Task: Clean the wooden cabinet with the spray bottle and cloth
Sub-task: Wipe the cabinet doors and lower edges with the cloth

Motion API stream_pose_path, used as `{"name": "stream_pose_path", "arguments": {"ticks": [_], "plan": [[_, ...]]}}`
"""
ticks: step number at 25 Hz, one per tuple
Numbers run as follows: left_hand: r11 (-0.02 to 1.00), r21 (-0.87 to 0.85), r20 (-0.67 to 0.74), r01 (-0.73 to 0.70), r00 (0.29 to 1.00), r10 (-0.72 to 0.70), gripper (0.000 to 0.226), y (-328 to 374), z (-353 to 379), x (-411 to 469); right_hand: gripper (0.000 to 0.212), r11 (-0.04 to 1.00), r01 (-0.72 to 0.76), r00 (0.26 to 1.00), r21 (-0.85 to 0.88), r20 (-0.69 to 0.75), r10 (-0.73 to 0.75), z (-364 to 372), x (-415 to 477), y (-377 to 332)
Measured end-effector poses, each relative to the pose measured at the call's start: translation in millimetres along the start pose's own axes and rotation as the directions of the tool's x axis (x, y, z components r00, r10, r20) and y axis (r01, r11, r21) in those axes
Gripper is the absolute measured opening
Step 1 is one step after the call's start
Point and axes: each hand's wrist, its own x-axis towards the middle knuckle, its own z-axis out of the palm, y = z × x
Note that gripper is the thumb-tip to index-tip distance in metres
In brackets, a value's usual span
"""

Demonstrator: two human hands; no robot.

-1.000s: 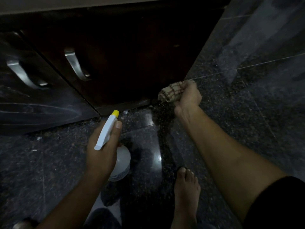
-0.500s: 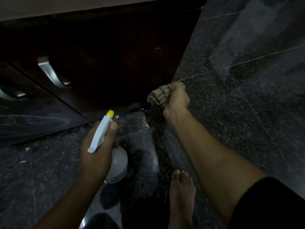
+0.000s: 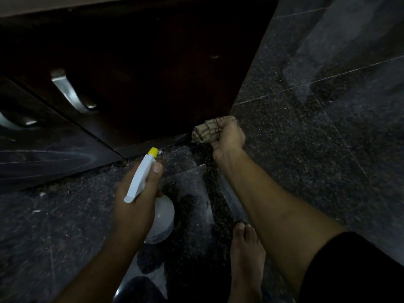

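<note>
The dark wooden cabinet [image 3: 153, 73] fills the upper left, its doors carrying curved metal handles [image 3: 72, 92]. My left hand [image 3: 135, 200] grips a white spray bottle [image 3: 142, 176] with a yellow nozzle tip pointing at the cabinet's bottom edge. My right hand [image 3: 229, 136] is closed around a bunched beige checked cloth [image 3: 205, 129], held at the cabinet's lower right corner where it meets the granite wall. Whether the cloth touches the wood I cannot tell.
Dark speckled granite wall [image 3: 317, 106] stands to the right of the cabinet. The floor [image 3: 54, 226] is the same glossy stone with pale debris along the cabinet base. My bare right foot [image 3: 244, 259] rests on the floor below my right arm.
Both hands keep their hold on bottle and cloth and stay low by the cabinet's bottom corner. The view drifted left, then back slightly; the hands have barely shifted.
</note>
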Motion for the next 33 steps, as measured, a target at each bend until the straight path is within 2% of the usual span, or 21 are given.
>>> {"name": "stream_pose_path", "arguments": {"ticks": [4, 7, 10, 15, 16, 18, 20, 22, 25, 27, 28, 29, 33], "plan": [[1.000, -0.002, -0.019, 0.019, 1.000, -0.019, 0.051, -7, -2, 2, 0.039, 0.996, 0.051, 0.997, 0.076, 0.057, -0.055, 2, 7, 4], [1.000, -0.016, -0.009, 0.014, 1.000, -0.015, 0.048, -13, -4, 0, 0.039, 1.000, 0.004, 1.000, 0.028, -0.001, -0.004, -1, 17, 20], [1.000, -0.008, -0.016, 0.024, 1.000, -0.024, 0.049, -18, -13, -2, 0.055, 0.997, -0.071, 0.997, 0.030, 0.031, 0.070, 9, 18, 38], [0.997, -0.005, -0.050, 0.082, 0.995, -0.083, 0.048, -16, -21, -7, 0.035, 0.977, -0.187, 0.959, -0.106, 0.196, 0.205, 28, -27, 79], [0.996, 0.000, -0.051, 0.086, 0.995, -0.086, 0.047, -15, -23, -8, 0.034, 0.977, -0.167, 0.964, -0.129, 0.189, 0.190, 25, -24, 72], [0.996, -0.001, -0.051, 0.084, 0.995, -0.084, 0.045, -16, -25, -8, 0.044, 0.992, -0.050, 0.992, -0.117, 0.108, 0.063, 12, 2, 49], [0.997, -0.015, -0.053, 0.081, 0.995, -0.081, 0.044, -19, -27, -8, 0.042, 1.000, 0.025, 1.000, -0.001, 0.002, -0.025, 1, 36, 20], [0.997, -0.019, -0.053, 0.081, 0.995, -0.082, 0.046, -22, -26, -8, 0.043, 0.996, 0.044, 0.998, 0.074, -0.044, -0.040, -3, 55, 13], [0.996, -0.026, -0.050, 0.084, 0.995, -0.086, 0.042, -24, -24, -8, 0.045, 0.997, -0.075, 0.997, -0.016, 0.035, 0.075, 8, 36, 43], [0.998, -0.004, -0.037, 0.069, 0.997, -0.069, 0.046, -26, -24, -9, 0.036, 0.967, -0.208, 0.958, -0.146, 0.171, 0.232, 10, 19, 70], [0.998, 0.002, -0.029, 0.057, 0.998, -0.057, 0.050, -28, -24, -9, 0.035, 0.951, -0.243, 0.944, -0.192, 0.179, 0.278, 9, 15, 74], [0.998, 0.002, -0.026, 0.056, 0.998, -0.056, 0.052, -29, -23, -9, 0.035, 0.950, -0.233, 0.947, -0.207, 0.173, 0.270, 6, 17, 72], [0.996, -0.036, -0.040, 0.079, 0.996, -0.081, 0.045, -29, -24, -10, 0.046, 0.992, -0.017, 1.000, -0.126, -0.001, 0.017, -11, 63, 35]]}}
